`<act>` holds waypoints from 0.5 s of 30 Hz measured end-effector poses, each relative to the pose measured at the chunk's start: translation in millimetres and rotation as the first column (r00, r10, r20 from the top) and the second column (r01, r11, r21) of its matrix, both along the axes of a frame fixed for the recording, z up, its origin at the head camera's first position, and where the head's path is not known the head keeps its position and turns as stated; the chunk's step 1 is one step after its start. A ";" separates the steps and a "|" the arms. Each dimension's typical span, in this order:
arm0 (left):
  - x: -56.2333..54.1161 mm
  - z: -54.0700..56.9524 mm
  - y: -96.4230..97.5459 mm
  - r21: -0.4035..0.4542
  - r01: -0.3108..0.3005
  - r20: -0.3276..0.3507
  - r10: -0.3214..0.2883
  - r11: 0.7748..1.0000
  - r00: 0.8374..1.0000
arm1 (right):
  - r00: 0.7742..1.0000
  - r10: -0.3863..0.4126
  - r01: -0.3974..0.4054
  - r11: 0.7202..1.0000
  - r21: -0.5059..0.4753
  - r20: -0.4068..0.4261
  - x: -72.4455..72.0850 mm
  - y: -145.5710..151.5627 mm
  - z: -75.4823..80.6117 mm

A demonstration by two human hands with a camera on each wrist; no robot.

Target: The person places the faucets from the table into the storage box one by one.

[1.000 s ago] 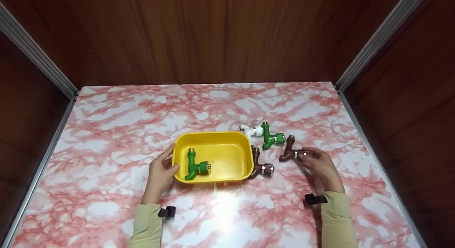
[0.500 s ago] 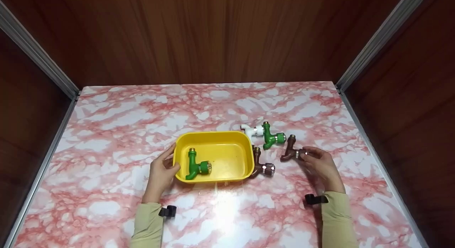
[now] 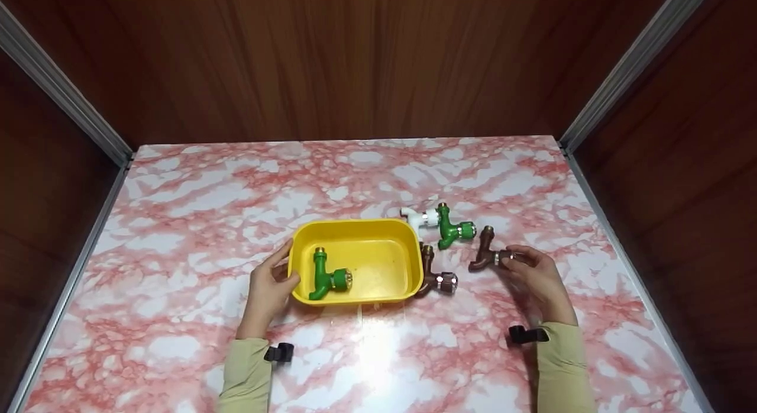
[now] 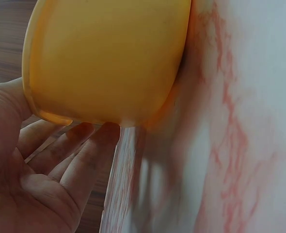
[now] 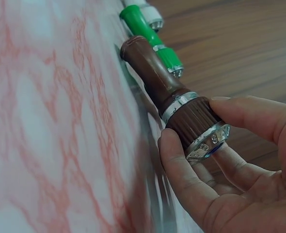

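My left hand (image 3: 269, 289) grips the left end of a yellow plastic tub (image 3: 378, 265), thumb at the rim and fingers against the outer wall, as the left wrist view also shows. Inside the tub, toward its left, lies a green tap (image 3: 321, 277). My right hand (image 3: 538, 277) pinches the ridged knob of a brown tap (image 5: 152, 73) between thumb and finger. That tap's brass threaded end points away from me in the head view. A second brown tap (image 3: 429, 274) lies against the tub's right side, its spout partly hidden by the tub.
Behind the tub's right corner lie a white tap (image 3: 423, 216), partly hidden, and another green tap (image 3: 450, 228). The table (image 3: 177, 223) has a red and white marbled top. Dark wood-grain panels (image 3: 355, 64) wall in the back and both sides.
My right hand and the brown tap it pinches have shifted slightly right and toward me. The left hand and the tub stay nearly where they were.
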State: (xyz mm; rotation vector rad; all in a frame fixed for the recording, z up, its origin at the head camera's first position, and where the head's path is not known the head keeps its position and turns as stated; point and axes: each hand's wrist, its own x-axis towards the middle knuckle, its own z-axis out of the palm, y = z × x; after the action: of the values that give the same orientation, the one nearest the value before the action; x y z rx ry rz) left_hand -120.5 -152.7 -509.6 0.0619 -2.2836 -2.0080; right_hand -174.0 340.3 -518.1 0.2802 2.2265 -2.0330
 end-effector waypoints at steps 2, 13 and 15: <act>-2.3 -7.2 -1.4 -0.001 -0.007 0.000 0.007 1.000 1.000 | 1.000 -0.006 0.006 1.000 -0.007 0.005 0.4 0.3 0.3; -5.8 -22.5 -5.7 -0.027 -0.002 -0.005 0.002 1.000 1.000 | 1.000 0.009 -0.009 0.999 0.034 -0.012 7.2 0.6 4.2; -5.9 -22.2 -6.0 -0.023 0.005 -0.002 -0.005 1.000 1.000 | 1.000 0.004 -0.004 1.000 0.029 -0.008 7.7 0.5 4.0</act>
State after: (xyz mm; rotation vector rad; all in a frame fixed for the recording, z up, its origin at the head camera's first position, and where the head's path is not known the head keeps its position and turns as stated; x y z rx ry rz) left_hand -126.4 -158.8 -531.8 0.0524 -2.3080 -1.9827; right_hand -166.3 340.8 -514.1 0.2709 2.2611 -2.0050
